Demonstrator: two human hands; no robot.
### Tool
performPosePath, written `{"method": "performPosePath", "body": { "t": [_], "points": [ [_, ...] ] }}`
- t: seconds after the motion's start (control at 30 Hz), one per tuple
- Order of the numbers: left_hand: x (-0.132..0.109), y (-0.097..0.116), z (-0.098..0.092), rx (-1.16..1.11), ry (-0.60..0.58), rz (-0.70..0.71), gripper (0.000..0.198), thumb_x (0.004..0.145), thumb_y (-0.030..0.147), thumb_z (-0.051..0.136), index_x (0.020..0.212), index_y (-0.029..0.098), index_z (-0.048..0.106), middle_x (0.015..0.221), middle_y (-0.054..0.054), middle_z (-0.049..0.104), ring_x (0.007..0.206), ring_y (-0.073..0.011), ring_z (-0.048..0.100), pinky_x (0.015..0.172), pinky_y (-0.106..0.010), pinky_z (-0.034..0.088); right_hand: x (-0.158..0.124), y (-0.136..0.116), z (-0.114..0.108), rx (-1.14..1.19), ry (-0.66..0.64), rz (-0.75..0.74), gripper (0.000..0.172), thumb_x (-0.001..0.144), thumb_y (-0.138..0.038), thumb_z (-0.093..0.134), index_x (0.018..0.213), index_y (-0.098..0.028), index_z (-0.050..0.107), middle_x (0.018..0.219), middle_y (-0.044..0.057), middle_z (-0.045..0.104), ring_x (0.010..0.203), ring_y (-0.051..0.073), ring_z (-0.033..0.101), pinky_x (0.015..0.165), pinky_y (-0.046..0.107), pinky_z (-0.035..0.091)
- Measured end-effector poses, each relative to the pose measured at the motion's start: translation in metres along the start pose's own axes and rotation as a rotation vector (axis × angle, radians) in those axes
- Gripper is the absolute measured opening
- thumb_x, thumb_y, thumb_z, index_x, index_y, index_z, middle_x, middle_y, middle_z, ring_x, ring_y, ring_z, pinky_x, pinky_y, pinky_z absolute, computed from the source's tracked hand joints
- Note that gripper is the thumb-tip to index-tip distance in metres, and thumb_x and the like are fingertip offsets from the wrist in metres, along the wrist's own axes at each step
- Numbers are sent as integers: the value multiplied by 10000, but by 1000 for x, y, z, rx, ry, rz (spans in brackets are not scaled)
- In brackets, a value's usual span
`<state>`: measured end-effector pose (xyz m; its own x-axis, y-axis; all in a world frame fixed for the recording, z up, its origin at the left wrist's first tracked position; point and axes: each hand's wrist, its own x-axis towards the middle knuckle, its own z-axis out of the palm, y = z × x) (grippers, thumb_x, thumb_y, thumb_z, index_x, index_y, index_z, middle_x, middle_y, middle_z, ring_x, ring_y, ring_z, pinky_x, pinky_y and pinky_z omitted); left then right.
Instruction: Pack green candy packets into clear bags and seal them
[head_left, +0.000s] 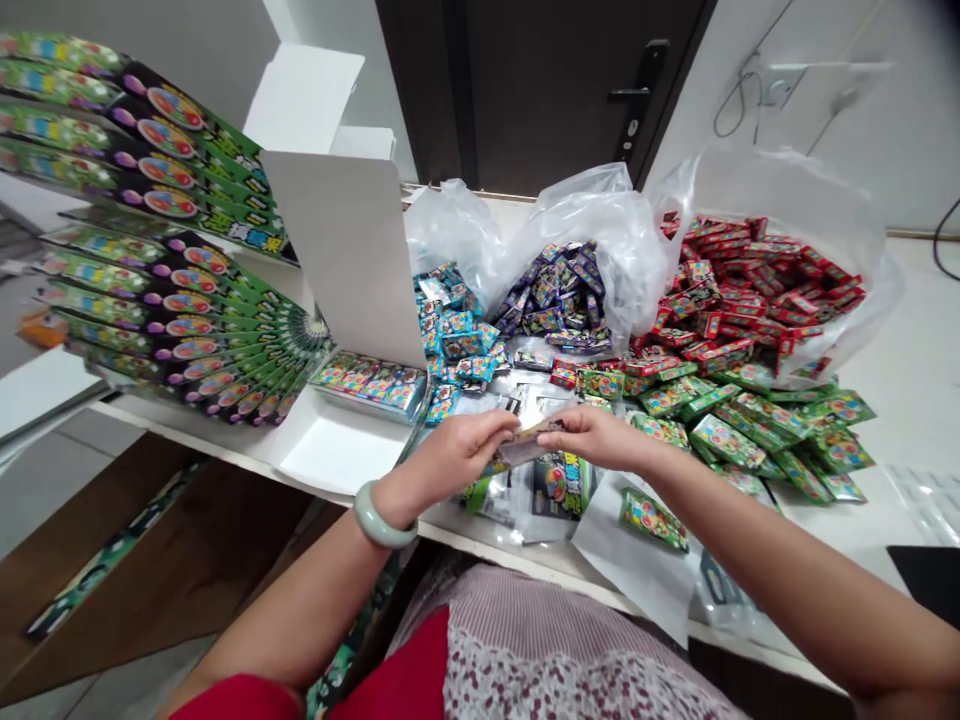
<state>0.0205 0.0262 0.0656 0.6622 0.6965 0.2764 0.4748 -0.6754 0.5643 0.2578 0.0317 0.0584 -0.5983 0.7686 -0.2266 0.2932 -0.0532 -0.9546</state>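
My left hand (457, 450), with a pale green bangle on its wrist, pinches one end of a small flat packet (527, 446). From the other side, my right hand (596, 436) grips the same packet; its face is turned away and its exact kind is unclear. Beneath them lie clear plastic pouches with a black and green printed card (561, 485). A green printed box (654, 518) rests on a white paper sheet (630, 560) below my right forearm. Left of my hands stands an open white carton (337, 445) with a row of blue packets (371, 380) inside.
Blue small boxes (457, 340), purple ones (559, 290) and red ones (750, 290) spill from clear plastic bags along the back. Green boxes (780, 430) pile up at the right. Fanned printed cartons (217, 330) stand at the left. Behind the table is a dark door (532, 90).
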Motion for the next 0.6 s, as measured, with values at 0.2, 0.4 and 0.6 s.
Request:
{"method": "performPosePath", "body": {
  "t": [0.2, 0.4, 0.6],
  "points": [
    [0, 2, 3, 231, 172, 120, 330, 937, 209, 506, 1256, 126, 524, 1201, -160, 645, 1136, -263, 606, 954, -483, 519, -8, -12, -11, 48, 37, -85, 307, 857, -418, 616, 1105, -262, 708, 1265, 23, 654, 1181, 182, 581, 1071, 390, 384],
    [0, 1, 24, 184, 235, 98, 261, 952, 143, 449, 1177, 131, 581, 1068, -120, 713, 961, -214, 693, 818, -379, 588, -9, -14, -19, 115, -66, -82, 337, 861, -458, 607, 1077, -223, 713, 1179, 47, 692, 1114, 188, 608, 1037, 397, 409],
    [-3, -8, 31, -13, 336, -75, 230, 908, 173, 565, 1124, 161, 642, 1041, -97, 733, 940, -205, 705, 839, -355, 578, -14, -5, -11, -97, 147, -12, 249, 841, -408, 633, 931, -189, 712, 921, 34, 714, 853, 192, 638, 806, 348, 503]
  ]
}}
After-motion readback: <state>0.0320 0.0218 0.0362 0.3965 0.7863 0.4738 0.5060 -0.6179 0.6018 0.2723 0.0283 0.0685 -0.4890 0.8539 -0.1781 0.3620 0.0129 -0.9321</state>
